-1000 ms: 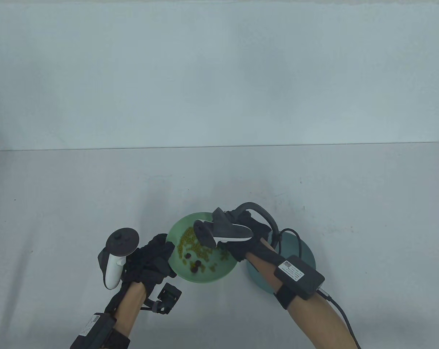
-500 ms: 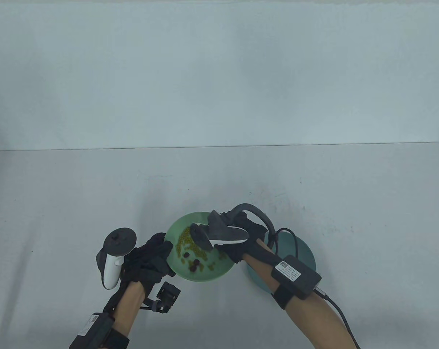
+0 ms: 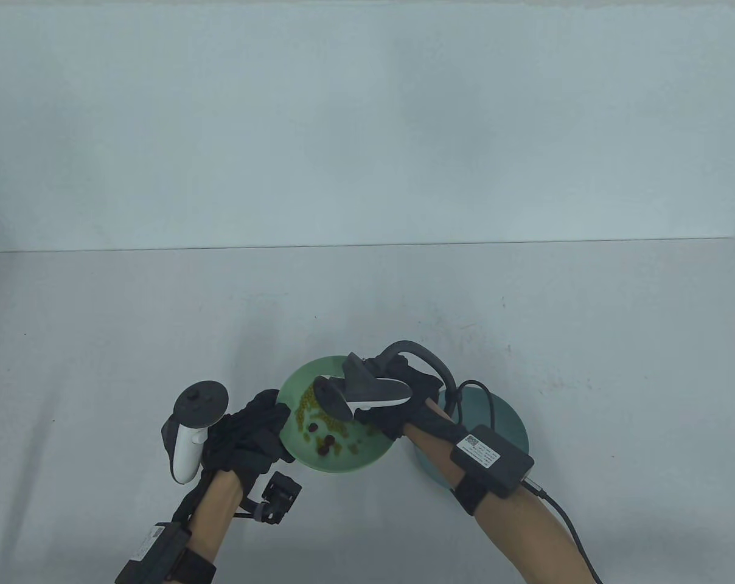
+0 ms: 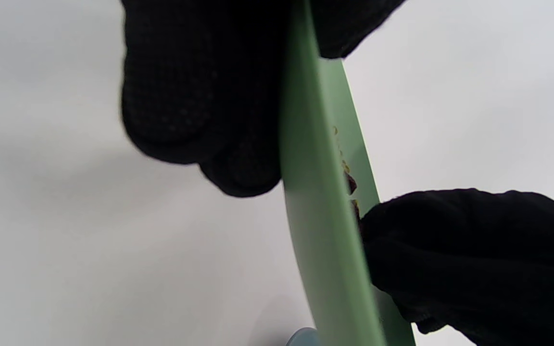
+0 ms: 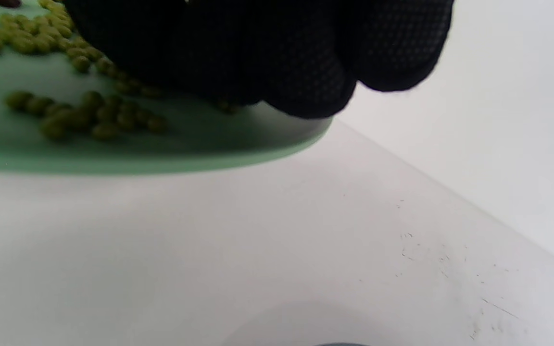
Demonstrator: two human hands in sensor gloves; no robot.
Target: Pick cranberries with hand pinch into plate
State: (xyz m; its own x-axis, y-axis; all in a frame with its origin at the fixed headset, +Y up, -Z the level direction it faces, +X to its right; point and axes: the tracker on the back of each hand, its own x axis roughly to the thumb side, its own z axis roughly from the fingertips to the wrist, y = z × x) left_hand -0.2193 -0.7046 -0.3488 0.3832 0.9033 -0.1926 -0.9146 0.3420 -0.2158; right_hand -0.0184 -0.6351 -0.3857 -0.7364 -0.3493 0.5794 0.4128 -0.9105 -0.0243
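Observation:
A green plate (image 3: 343, 469) holds several green beans (image 3: 310, 398) and a few dark red cranberries (image 3: 326, 444). My left hand (image 3: 255, 429) grips the plate's left rim; in the left wrist view its fingers (image 4: 195, 96) wrap the rim (image 4: 315, 230). My right hand (image 3: 370, 421) hangs over the plate's middle and right side, fingers pointing down among the beans. Its tracker hides the fingertips in the table view. In the left wrist view the right hand (image 4: 474, 259) sits right beside a cranberry (image 4: 350, 183). I cannot tell whether it pinches one.
A blue-teal plate (image 3: 507, 420) stands just right of the green plate, partly under my right forearm. The right wrist view shows the green plate's far rim (image 5: 161, 156), beans (image 5: 89, 115) and the white table beyond. A wall rises behind the table.
My right hand has shifted a little to the left, further over the green plate. My left hand and the plate have barely moved.

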